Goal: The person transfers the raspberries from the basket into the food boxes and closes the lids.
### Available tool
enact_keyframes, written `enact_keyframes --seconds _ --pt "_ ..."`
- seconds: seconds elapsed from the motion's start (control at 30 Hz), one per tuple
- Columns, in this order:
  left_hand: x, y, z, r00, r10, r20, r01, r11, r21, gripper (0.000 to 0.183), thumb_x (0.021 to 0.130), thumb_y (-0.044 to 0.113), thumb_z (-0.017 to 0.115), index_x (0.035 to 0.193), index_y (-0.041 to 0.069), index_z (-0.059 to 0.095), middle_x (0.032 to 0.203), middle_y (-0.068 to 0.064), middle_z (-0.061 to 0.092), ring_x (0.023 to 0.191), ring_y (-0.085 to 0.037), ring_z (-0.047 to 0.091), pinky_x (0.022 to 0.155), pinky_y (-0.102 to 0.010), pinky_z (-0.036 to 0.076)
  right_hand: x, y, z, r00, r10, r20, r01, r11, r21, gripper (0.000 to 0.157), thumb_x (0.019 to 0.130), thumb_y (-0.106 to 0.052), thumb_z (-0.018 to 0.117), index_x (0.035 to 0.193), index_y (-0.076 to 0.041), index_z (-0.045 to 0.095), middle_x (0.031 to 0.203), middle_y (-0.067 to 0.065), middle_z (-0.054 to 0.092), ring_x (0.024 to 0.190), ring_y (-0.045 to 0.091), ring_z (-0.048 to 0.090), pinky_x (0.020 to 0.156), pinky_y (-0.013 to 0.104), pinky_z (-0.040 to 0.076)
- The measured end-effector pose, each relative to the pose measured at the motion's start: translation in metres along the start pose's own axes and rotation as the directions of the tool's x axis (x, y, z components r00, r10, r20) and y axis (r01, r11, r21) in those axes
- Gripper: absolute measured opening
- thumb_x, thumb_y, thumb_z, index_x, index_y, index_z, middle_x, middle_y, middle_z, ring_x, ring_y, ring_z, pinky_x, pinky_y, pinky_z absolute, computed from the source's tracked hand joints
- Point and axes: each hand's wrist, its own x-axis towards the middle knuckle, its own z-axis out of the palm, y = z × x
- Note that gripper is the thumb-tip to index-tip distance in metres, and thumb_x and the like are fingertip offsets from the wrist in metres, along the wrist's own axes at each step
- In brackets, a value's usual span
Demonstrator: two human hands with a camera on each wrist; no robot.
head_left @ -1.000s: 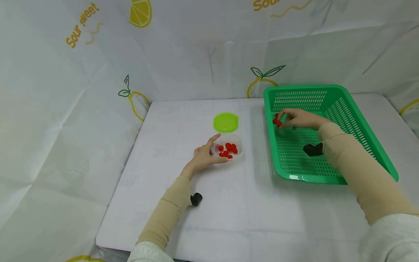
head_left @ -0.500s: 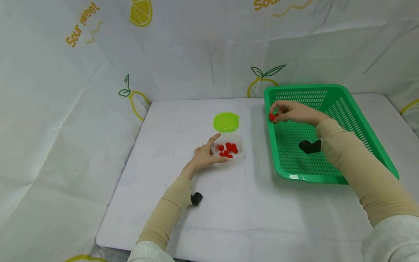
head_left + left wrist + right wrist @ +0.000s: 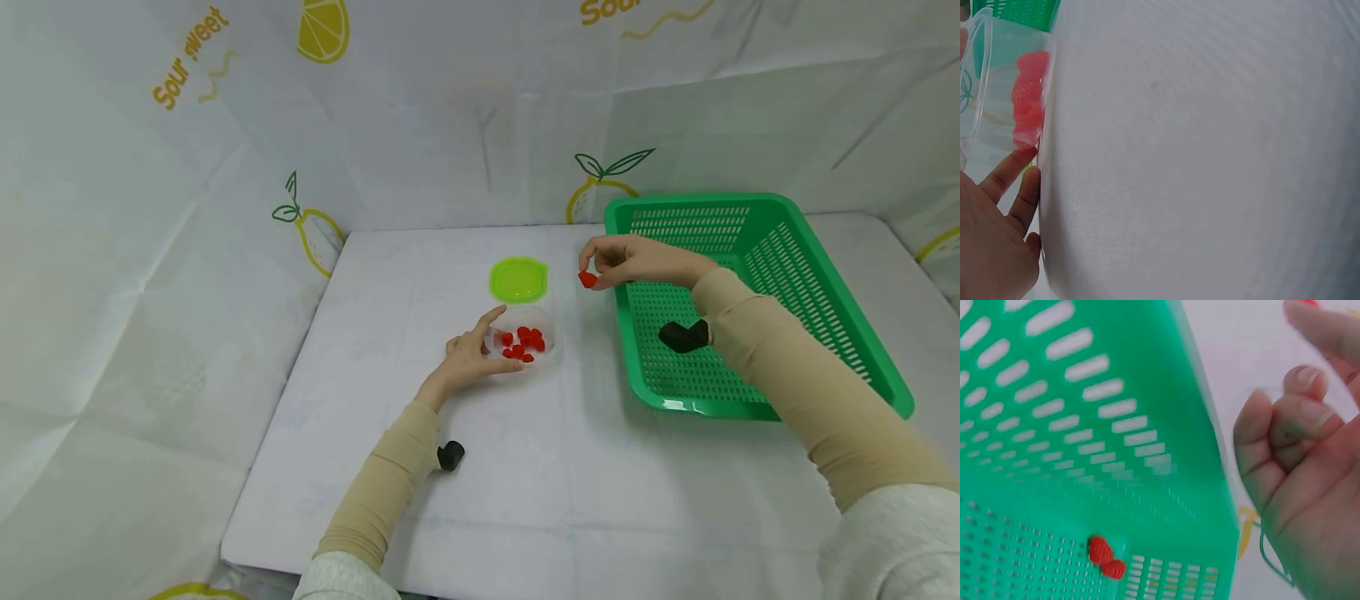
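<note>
My right hand (image 3: 637, 260) pinches a red raspberry (image 3: 588, 279) between thumb and fingertips, raised just left of the green basket's (image 3: 705, 409) left rim. In the right wrist view, two raspberries (image 3: 1102, 553) lie in a corner on the basket's floor, and only a sliver of the held one shows at the top edge. My left hand (image 3: 467, 358) holds a small clear plastic container (image 3: 528, 317) from the left, thumb along its near side and index finger at its far side. Several raspberries (image 3: 1029, 97) lie on the container's bottom.
A bright green lid (image 3: 517, 280) lies flat on the white-covered table (image 3: 480, 517) just behind the container. The basket has slotted, raised walls and takes up the table's right side. A printed white sheet (image 3: 420, 150) rises along the back and left.
My right hand has lifted the raspberry from inside the basket and carried it left over the rim. My left hand and the container have stayed in place.
</note>
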Motion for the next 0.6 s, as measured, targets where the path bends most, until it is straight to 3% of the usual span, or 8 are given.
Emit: enact_keyframes --seconds 0.33,0.6 --pt "0.001 -0.005 0.003 1.0 0.001 -0.003 -0.001 1.0 -0.01 0.093 0.07 0.056 0.072 0.145 0.041 0.02 0.109 -0.001 0.052 0.095 -0.018 0.048 0.103 -0.046 0.016 0.033 -0.019 0.027 0.991 -0.078 0.105 0.083 0.996 -0.035 0.021 0.086 -0.014 0.062 0.106 -0.011 0.055 0.073 0.003 0.043 0.074 0.023 0.046 0.069 0.031 0.041" --pt "-0.001 0.003 -0.002 1.0 -0.015 0.014 0.016 1.0 -0.012 0.09 0.071 0.054 0.072 0.142 0.048 0.018 0.118 -0.001 0.052 0.098 -0.019 0.048 0.105 -0.048 0.016 0.053 -0.028 0.04 0.982 -0.062 0.178 0.084 0.989 -0.12 0.022 0.085 -0.016 0.064 0.105 -0.014 0.056 0.079 0.004 0.044 0.075 0.02 0.044 0.067 0.03 0.038"
